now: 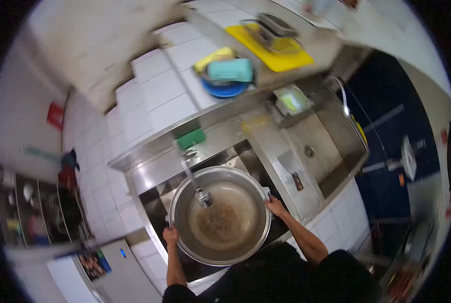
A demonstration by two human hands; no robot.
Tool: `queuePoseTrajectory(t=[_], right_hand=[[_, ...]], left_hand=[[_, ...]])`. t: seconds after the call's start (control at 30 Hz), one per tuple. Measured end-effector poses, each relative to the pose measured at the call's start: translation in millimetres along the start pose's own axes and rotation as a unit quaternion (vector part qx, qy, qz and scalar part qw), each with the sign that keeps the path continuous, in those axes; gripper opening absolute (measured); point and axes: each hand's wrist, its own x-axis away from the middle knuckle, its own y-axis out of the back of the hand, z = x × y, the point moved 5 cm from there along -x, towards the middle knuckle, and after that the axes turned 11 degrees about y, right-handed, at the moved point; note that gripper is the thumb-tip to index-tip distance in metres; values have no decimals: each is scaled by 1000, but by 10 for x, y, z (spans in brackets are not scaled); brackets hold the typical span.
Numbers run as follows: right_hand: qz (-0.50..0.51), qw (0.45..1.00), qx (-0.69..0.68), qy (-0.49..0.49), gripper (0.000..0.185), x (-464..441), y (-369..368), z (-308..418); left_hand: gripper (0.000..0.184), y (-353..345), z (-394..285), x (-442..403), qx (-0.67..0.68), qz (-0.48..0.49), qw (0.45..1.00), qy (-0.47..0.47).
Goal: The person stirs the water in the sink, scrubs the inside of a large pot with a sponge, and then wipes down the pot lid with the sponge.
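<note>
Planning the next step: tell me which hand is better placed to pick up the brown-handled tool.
The right hand, I'd judge: it grips the pot on the side nearest the brown-handled tool; the left hand grips the opposite side. It would have to let go first.

The pot [181, 217] hides much of the sink [249, 155] beneath it, and the spray tap [203, 196] covers a bit of the pot's rim. The left hand [170, 235] obscures its own hold (some fingers are out of sight). Shelf goods [28, 193] blur past telling; the bottom edge cuts off the shirt [281, 280].
</note>
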Motion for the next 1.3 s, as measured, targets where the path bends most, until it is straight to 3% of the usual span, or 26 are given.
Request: queuePoseTrajectory(t=[0.07,0.17,0.27,0.33,0.37,0.43,0.47,0.53,0.57,0.6,0.63,0.67,0.7,0.73,0.77,0.8,0.83,0.87,0.9,0.93,1.0,1.1,1.17,1.2,1.3], right_hand=[[65,995,58,-42,59,-49,-156,-66],[78,995,55,-22,68,-199,-439,-376],[90,995,19,-34,69,-90,-319,-150],[74,996,-32,-35,70,-146,-494,-348],[89,995,6,-43,69,-170,-470,-340],[103,994,-10,-46,64,-155,-414,-271],[100,994,-22,-42,64,-167,-590,-398],[57,998,0,36,56,-365,-907,-797],[-3,997,49,61,50,-261,-832,-672],[-58,990,97,86,44,-15,-673,-440],[-56,990,92,90,44,168,-277,-163],[61,990,-7,125,39,292,162,171],[178,966,-105,156,34,371,437,336],[179,965,-105,161,34,332,670,186],[56,974,-127,180,29,256,1047,-64],[-64,967,-150,194,24,248,1406,-279],[-167,958,-195,130,16,264,2016,-340],[-274,927,-244,75,9,308,2620,-400],[-270,960,-76,21,8,117,2844,-991],[-410,908,-49,74,11,127,3150,-1285],[-452,876,104,131,15,152,3448,-1708],[-388,900,131,152,14,147,3382,-1907],[-366,906,160,144,15,65,3307,-1961],[-345,909,192,130,17,-7,3276,-1973],[-364,914,103,147,18,-28,3187,-2165]], left_hand=[[62,-237,253,-267,0,-7,1000,7],[64,-200,233,-271,13,-19,999,25],[63,-266,313,-491,12,10,1000,21],[65,-339,461,-631,-4,-108,994,-22],[61,-430,547,-724,90,-95,988,-79],[44,-320,163,-258,-65,-165,984,-20],[39,10,-497,495,-59,-271,960,45],[34,-244,-809,688,-141,-318,918,-190],[30,-443,-1038,701,109,-212,932,-272],[28,-698,-1261,836,80,-143,977,-133],[25,-1088,-1547,829,113,-47,969,-214],[23,-1481,-1817,842,150,66,946,-279],[22,-1429,-2586,1392,141,140,943,-268],[23,-1312,-3430,2032,128,212,935,-252],[26,-1202,-4105,2443,79,130,914,-377],[24,-1322,-4612,2544,154,199,889,-382],[24,-1257,-5200,2787,128,114,864,-473],[23,-1213,-5724,2969,93,111,862,-486],[22,-1301,-6185,3016,117,123,861,-480],[20,-1348,-6620,3056,92,73,834,-540],[19,-1628,-7362,2921,65,67,816,-571],[20,-2259,-8025,2283,2,102,859,-502],[38,-2706,-8243,1934,-168,31,849,-500],[52,-2981,-8221,1606,-167,15,878,-448],[55,-3339,-8409,1055,-211,-36,826,-522]])
